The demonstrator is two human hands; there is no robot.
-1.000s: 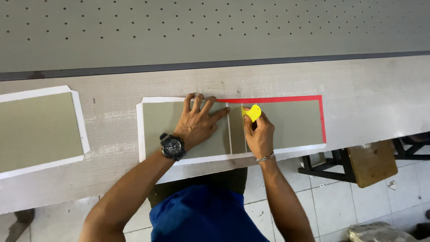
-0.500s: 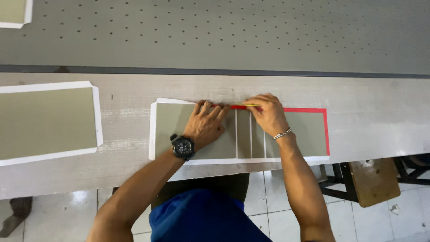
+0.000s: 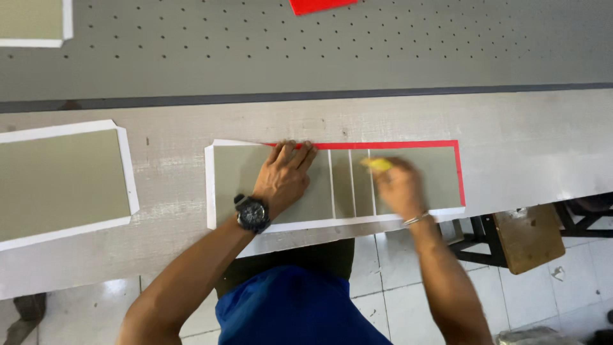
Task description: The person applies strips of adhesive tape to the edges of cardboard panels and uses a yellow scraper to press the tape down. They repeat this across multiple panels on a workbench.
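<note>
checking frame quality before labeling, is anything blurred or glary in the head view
Head view: the right hand and the yellow tool it holds are smeared by motion blur; the left hand, flat on the grey board, is sharp, as is the red strip; light is even and soft, with mild glare on the wooden table at right.
</note>
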